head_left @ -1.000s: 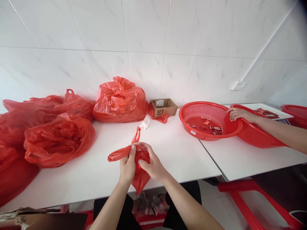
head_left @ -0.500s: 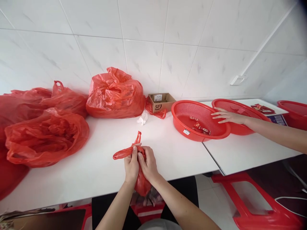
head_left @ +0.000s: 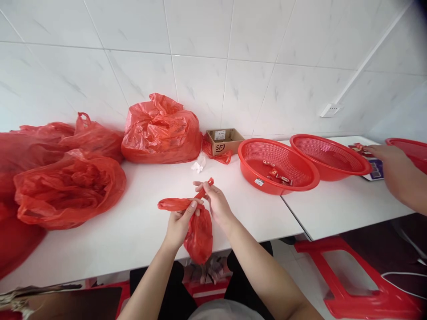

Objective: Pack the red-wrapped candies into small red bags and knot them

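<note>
A small red plastic bag (head_left: 199,238) hangs from my hands at the front edge of the white table, its body full and its neck gathered. My left hand (head_left: 182,222) is closed round the neck, thumb on top, and one twisted handle sticks out to the left past it. With finger and thumb, my right hand (head_left: 215,200) pinches the other handle, which points up and right. What lies inside the bag cannot be made out.
Big red plastic bags (head_left: 162,133) line the left and back of the table (head_left: 133,240). A small cardboard box (head_left: 225,144) and crumpled tissue (head_left: 199,163) stand behind my hands. Right are red baskets (head_left: 248,173), one holding small packets, and a co-worker's hand (head_left: 383,153) over a scale (head_left: 375,171).
My right hand has moved off the bag's neck up to the upper handle. The co-worker's hand has gone from the baskets to the packets on the scale; the second basket has shifted slightly.
</note>
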A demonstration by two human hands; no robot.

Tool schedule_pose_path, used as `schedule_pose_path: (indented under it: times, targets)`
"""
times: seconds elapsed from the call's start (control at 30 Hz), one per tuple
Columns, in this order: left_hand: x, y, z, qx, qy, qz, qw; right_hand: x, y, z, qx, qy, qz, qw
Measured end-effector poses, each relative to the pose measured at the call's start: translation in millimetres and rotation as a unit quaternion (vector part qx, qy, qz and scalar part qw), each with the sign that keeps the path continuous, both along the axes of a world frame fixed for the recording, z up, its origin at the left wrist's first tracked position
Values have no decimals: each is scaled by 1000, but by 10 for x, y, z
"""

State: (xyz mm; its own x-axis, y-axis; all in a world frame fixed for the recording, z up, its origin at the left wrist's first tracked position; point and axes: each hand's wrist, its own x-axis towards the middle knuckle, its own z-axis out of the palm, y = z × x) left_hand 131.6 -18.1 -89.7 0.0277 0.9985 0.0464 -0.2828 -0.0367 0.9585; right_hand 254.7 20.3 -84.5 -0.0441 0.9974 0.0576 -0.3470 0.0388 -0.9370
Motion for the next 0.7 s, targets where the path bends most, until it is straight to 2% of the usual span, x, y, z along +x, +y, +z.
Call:
schedule_pose_path:
  times: [0.1, 0.2, 0.33, 0.43, 0.5, 0.57, 0.63, 0.7]
  targets:
    - [2, -18, 100, 14, 1, 5, 1000, 47, 20, 214, -6, 38, -42, 998]
    - [-16, -29, 131, 20, 8, 10, 1000, 51, -136, 315, 22, 90, -32, 995]
    - [-98, -17, 143, 37, 10, 8, 999, 19, -416, 234, 108, -6, -40, 993]
    - [-177, -5, 163, 64, 44, -31, 997, 28, -491, 95, 78, 9, -27, 997]
    - [-234, -3, 180, 83, 104, -63, 989, 70, -471, 32, 39, 16, -28, 999]
    - [-295, 0, 200, 106, 173, -73, 977, 129, -432, 21, 34, -56, -36, 997]
    - [-356, 8, 230, 136, 229, -75, 961, 185, -402, 50, 84, -173, -40, 980]
    - [-406, 17, 267, 159, 264, -97, 946, 222, -389, 92, 149, -249, -17, 957]
